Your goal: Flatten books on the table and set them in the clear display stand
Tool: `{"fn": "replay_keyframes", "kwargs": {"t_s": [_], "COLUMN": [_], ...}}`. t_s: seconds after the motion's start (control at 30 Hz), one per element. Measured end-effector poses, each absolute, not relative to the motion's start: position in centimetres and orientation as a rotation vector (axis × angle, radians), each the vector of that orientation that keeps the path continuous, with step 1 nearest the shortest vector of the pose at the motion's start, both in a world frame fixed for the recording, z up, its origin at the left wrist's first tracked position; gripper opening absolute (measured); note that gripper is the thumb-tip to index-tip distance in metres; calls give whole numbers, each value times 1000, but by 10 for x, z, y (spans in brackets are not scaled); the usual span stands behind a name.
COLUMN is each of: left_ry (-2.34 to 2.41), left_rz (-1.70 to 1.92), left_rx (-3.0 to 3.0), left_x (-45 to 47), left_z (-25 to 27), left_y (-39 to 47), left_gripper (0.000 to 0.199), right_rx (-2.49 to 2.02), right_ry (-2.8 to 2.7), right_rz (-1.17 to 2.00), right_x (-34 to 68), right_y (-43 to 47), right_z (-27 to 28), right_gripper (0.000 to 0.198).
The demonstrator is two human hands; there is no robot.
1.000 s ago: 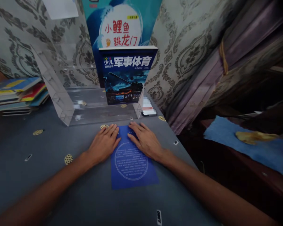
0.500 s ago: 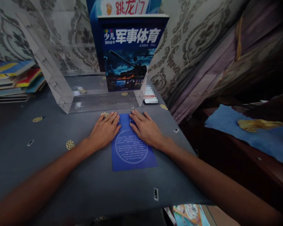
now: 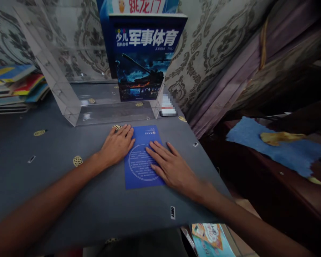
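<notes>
A blue printed sheet (image 3: 139, 182) with white text inside a circle lies flat on the grey tablecloth, its print upside down to me. My left hand (image 3: 119, 144) rests palm down over its left edge, fingers stretched toward the far side. Across the right part of the sheet lies my right hand (image 3: 171, 164), flat with its fingers spread, covering some of the circle and text. Neither hand grips anything. Beyond the sheet stands a clear acrylic rack (image 3: 115, 116), with a dark blue book (image 3: 144, 60) showing a tank upright at its right end.
Another blue book (image 3: 144, 6) stands behind the tank book. A phone (image 3: 168, 107) lies right of the rack. Stacked books (image 3: 13, 87) sit at the far left. Beyond the table's right edge is a blue cloth (image 3: 246, 132); below its front edge is a colourful book (image 3: 211, 239).
My right hand has slid nearer to me along the sheet, uncovering its far right corner and small logo. My left hand stays by the left edge. The view has shifted slightly.
</notes>
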State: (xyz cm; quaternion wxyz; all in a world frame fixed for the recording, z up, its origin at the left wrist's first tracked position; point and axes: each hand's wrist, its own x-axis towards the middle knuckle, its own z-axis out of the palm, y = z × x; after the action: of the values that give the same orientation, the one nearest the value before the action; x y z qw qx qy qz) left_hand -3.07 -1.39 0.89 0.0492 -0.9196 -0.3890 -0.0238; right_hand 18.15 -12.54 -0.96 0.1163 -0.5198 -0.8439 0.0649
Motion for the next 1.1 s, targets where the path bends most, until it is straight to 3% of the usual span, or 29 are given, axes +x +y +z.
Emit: {"fn": "replay_keyframes", "kwargs": {"t_s": [0.3, 0.7, 0.93, 1.1], "left_ry": [-1189, -1159, -1138, -1117], "left_rz": [-78, -97, -93, -104], "left_rx": [-2815, -2759, -2740, -2740], "left_x": [-31, -31, -30, -30], "left_z": [10, 8, 6, 5], "left_y": [-14, -14, -12, -11], "left_gripper": [51, 48, 47, 48], "right_rx": [-1349, -919, -1004, -1128], "right_ry": [-2512, -2691, -2687, -2557], "right_rz": [240, 574, 715, 580], "right_x": [181, 123, 147, 171], "right_y": [-186, -146, -148, -137], "right_z": [-5, 22, 25, 8], "right_gripper": [49, 45, 44, 42]}}
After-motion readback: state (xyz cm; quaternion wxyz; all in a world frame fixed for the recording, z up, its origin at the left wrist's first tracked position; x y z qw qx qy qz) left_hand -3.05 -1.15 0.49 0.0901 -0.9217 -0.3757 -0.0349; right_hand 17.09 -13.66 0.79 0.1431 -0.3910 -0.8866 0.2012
